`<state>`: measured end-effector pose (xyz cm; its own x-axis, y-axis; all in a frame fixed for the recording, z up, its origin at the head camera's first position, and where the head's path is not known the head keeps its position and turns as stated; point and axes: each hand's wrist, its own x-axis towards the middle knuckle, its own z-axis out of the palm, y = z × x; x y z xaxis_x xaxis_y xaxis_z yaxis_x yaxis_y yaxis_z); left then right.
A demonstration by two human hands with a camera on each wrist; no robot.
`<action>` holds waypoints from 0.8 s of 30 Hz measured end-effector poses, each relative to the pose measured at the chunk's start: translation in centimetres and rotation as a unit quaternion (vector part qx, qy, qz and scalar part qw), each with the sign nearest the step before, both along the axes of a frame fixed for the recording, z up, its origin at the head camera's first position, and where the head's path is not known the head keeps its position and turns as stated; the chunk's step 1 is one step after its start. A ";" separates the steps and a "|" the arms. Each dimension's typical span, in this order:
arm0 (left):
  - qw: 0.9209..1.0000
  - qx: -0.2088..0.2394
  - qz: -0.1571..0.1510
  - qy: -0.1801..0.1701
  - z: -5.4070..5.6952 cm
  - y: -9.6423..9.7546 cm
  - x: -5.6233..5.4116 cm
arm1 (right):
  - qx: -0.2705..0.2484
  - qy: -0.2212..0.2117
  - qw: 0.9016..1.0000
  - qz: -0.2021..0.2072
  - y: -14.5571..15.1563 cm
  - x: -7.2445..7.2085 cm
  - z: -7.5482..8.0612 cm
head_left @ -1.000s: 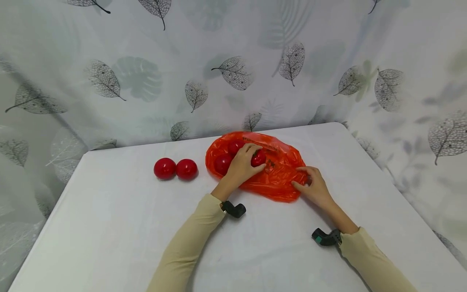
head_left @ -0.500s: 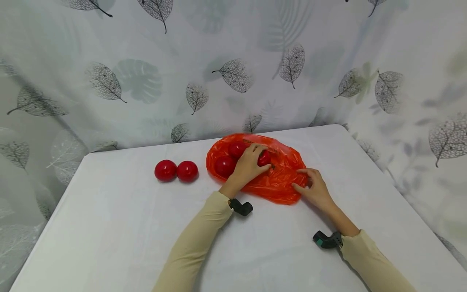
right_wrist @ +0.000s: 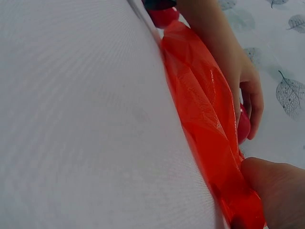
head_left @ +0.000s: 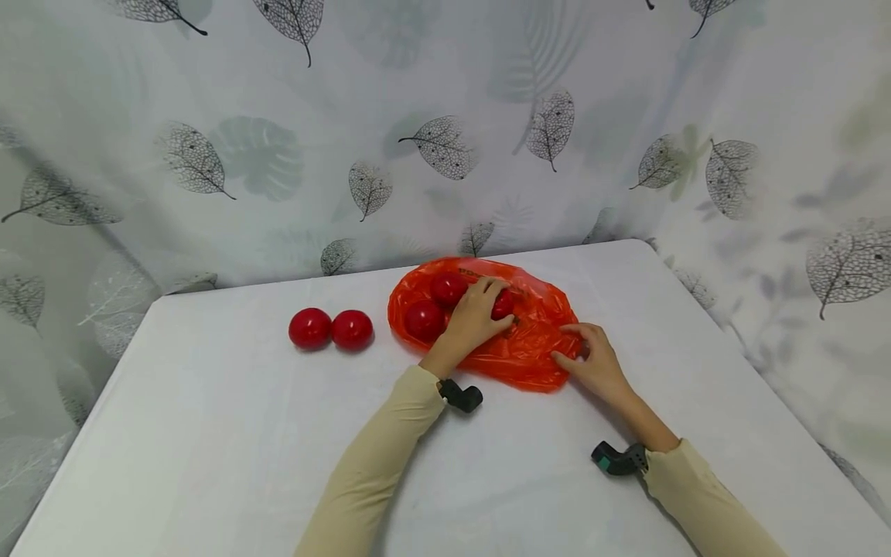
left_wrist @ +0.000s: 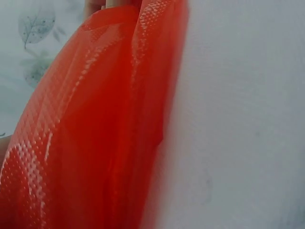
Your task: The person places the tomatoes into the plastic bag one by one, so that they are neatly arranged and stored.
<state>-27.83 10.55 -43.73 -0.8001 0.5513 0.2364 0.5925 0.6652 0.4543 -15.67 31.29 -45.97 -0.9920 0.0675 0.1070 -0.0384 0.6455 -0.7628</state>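
Observation:
An orange-red plastic bag (head_left: 524, 357) lies spread on the white table, with glossy round red fruits on it. My left hand (head_left: 476, 316) reaches over the bag and grips one red fruit (head_left: 502, 305), its fingers curled over the top and thumb on the near side. Two more fruits, a nearer one (head_left: 425, 320) and a farther one (head_left: 448, 288), sit on the bag's left part. At the bag's right end, my right hand (head_left: 595, 362) holds the plastic between thumb and fingers. The right wrist view shows the thumb (right_wrist: 274, 183) against the bag's edge. Crumpled plastic fills much of the left wrist view.
Left of the bag, two red fruits (head_left: 310, 329) (head_left: 352, 330) stand side by side on the white tabletop (head_left: 209, 433). A leaf-patterned curtain (head_left: 445, 139) hangs behind the table's back edge and along its sides.
My left hand has shifted slightly right along the bag with the fruit in its grip, uncovering more of the two fruits beside it. My right hand stays at the bag's end.

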 end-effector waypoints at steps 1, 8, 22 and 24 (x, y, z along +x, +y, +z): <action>1.000 -0.005 -0.002 0.000 0.0 0.0 0.0 | 0.002 0.001 1.000 0.000 0.0 0.0 0.0; 1.000 -0.015 0.002 -0.007 0.2 -0.3 0.2 | 0.005 0.003 1.000 0.001 0.0 0.0 0.1; 1.000 0.001 -0.002 -0.006 0.7 -1.6 1.1 | 0.007 -0.005 1.000 0.000 -0.2 0.1 0.1; 1.000 0.009 -0.004 -0.003 0.9 -1.9 1.1 | 0.006 -0.004 1.000 0.002 -0.1 0.0 0.2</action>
